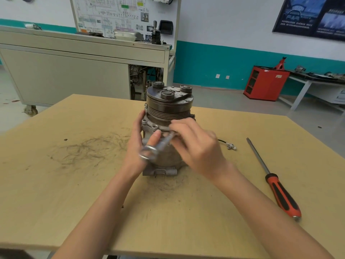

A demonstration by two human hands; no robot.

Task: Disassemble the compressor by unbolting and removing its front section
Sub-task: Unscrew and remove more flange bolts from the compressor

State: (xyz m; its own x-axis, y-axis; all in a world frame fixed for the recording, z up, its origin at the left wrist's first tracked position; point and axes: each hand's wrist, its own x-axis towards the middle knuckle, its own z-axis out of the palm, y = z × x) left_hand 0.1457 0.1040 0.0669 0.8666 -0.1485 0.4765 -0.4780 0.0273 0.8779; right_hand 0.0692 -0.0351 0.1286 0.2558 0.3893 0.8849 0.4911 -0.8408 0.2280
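Compressor (166, 128) upright on the surface (74, 193), long axis vertical, pulley end up, mounting foot down, between both hands. Left hand (139, 144) wrapped around its left flank, thumb across the front. Right hand (196, 144) just right of the flange, fingers pinched on a blurred wrench (158, 146) slanting down-left from a bolt. Screwdriver (274, 180) well right of the right hand.
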